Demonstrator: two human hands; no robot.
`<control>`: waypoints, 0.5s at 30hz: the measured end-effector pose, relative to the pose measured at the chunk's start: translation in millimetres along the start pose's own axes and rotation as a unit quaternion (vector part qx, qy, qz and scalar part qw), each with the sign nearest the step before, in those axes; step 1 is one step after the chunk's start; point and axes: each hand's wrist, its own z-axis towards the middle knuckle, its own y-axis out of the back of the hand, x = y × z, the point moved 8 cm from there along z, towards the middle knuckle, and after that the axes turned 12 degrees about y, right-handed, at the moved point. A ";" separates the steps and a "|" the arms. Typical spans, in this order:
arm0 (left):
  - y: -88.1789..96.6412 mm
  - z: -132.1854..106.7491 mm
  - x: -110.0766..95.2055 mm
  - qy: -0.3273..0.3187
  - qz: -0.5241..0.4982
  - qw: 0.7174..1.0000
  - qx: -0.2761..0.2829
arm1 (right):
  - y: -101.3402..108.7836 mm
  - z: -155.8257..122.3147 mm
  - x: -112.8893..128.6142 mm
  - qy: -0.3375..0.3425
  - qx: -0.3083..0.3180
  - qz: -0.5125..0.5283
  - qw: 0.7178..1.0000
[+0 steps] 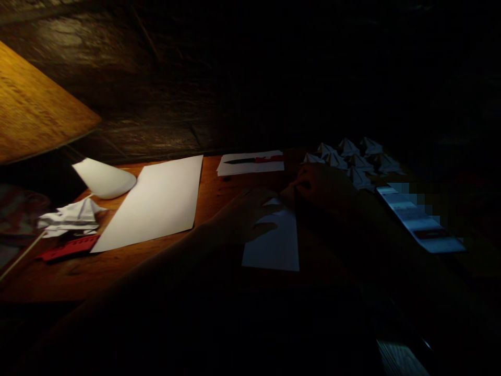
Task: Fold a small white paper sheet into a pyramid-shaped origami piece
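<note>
A narrow, partly folded sheet of paper [274, 245] lies on the dim wooden table in front of me. My left hand [248, 211] rests over its left side, fingers and thumb apart on the paper. At the sheet's far end, my right hand [323, 183] has thumb and fingers pinched together, seemingly on the paper's top edge; deep shadow hides the exact contact. Just beyond the right hand stand several small pointed folded-paper shapes [354, 162].
A large blank sheet [156, 203] lies to the left, near a lamp with a yellow shade [43, 112] and white base [104, 179]. A knife [254, 160] rests on stacked paper [250, 168]. Crumpled paper [74, 216] and a red object [70, 247] sit far left; a lit phone [420, 222] lies right.
</note>
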 end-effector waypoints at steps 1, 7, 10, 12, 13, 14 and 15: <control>-0.2 -0.2 0.2 -0.001 0.000 1.000 0.000 | -0.6 -0.5 -2.5 -0.010 0.005 -0.002 1.000; -2.2 -1.2 0.5 0.006 0.004 1.000 0.000 | -1.5 -0.4 3.4 -0.008 0.019 -0.008 1.000; -1.0 0.1 -2.2 0.013 0.004 1.000 -0.001 | -0.5 -0.3 9.8 -0.003 0.016 -0.027 0.999; -1.2 1.3 -3.2 0.019 0.005 1.000 0.003 | 0.5 0.0 14.4 0.008 0.007 -0.047 0.999; -1.3 1.8 -3.4 0.020 0.005 1.000 0.003 | 1.1 0.4 16.7 0.014 -0.001 -0.055 0.998; -1.4 2.2 -3.4 0.021 0.006 1.000 0.003 | 1.3 1.1 19.3 0.026 -0.009 -0.057 0.998; -1.6 2.5 -3.2 0.020 0.006 1.000 0.002 | 1.1 2.0 22.2 0.040 -0.016 -0.051 0.998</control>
